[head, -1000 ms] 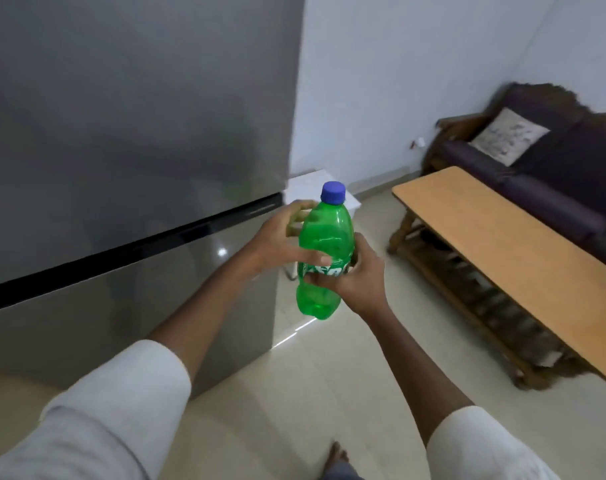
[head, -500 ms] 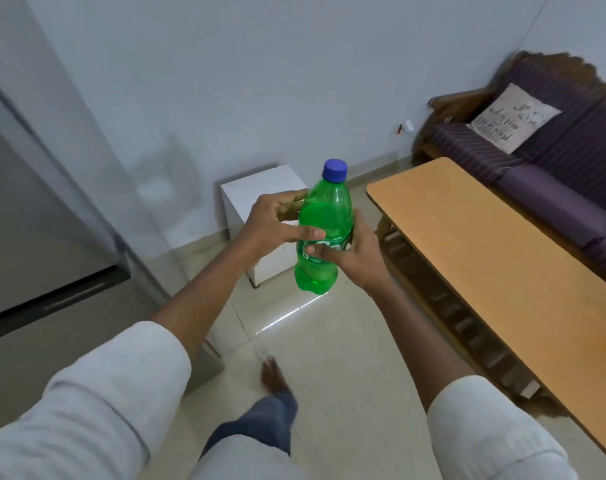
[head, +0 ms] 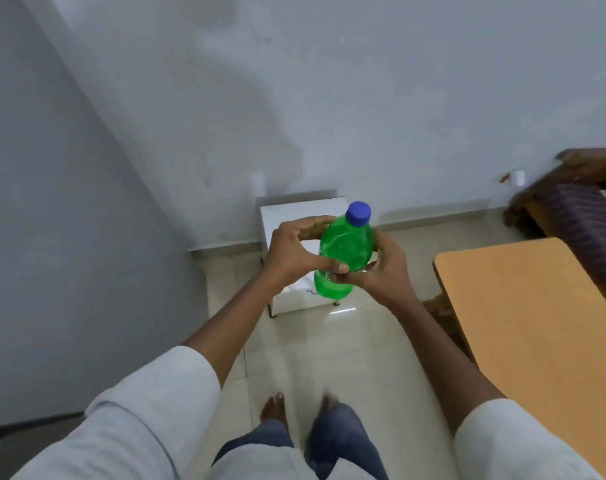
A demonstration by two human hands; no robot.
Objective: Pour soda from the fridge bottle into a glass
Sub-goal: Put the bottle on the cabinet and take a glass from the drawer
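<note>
Both your hands wrapped round green bottle (head: 343, 252): left hand (head: 292, 252), right hand (head: 386, 268). Bottle upright at chest height, blue cap (head: 358, 213) on. No glass visible. Uncapping, pouring left. Counter (head: 536, 323) near right.

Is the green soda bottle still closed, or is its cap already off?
Closed. The blue cap sits on top of the green soda bottle, which both hands hold nearly upright.
</note>
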